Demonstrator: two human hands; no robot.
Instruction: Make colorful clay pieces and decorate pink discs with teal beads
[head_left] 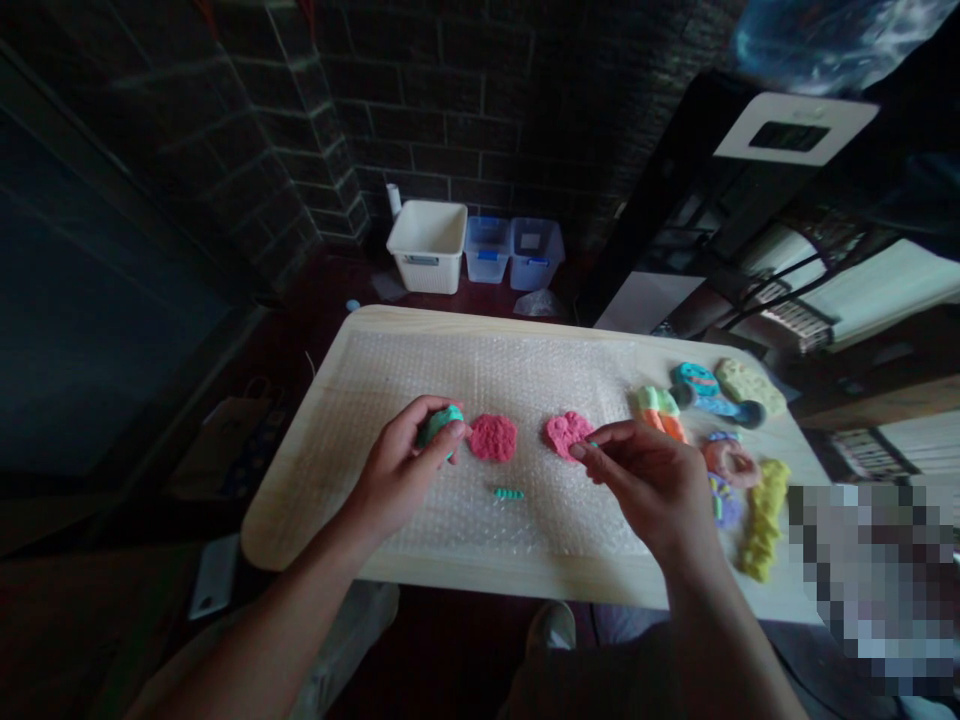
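Observation:
My left hand [409, 455] is closed around a lump of green modelling clay [441, 424], held over the bubble wrap [405, 370]. To its right lies a flattened round of pink clay [493, 438] with a bumpy surface. My right hand [645, 475] pinches a tiny bit of green clay [592, 445], mostly hidden by the fingertips, at the edge of a second pink clay piece [568, 432]. A short ridged strip of green clay [509, 493] rests on the wrap between my hands, nearer to me.
Several finished-looking clay shapes crowd the table's right side, among them a yellow bumpy strip [766, 520], a blue piece [697, 382] and a pinkish ring [731, 462]. Beyond the wooden table [300, 530] stand a white bin [429, 245] and clear boxes [536, 252].

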